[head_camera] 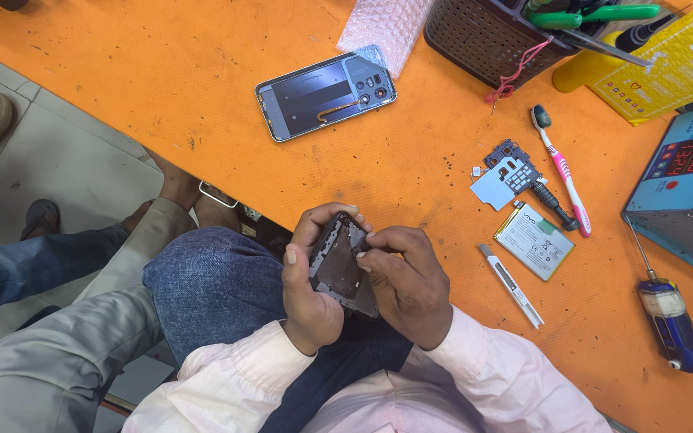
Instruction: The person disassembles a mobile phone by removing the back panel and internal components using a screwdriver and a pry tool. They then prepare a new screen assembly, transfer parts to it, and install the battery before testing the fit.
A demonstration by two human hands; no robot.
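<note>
Holding the dark phone frame (340, 267) over the lap at the bench's near edge, left hand (308, 273) cups it while right hand (407, 281) fingertips pinch at its top edge. Looks like mid-teardown; the next move likely calls for fine fingertip prying, frame kept steady.

You are wearing a pale pink long-sleeved shirt, and both sleeves are reaching down to your wrists with plain cuffs. The cloth is looking thin and a little creased. You are also wearing dark blue jeans with a speckled weave. Your left hand (308, 277) and right hand (407, 282) are bare, without gloves or rings.
</note>
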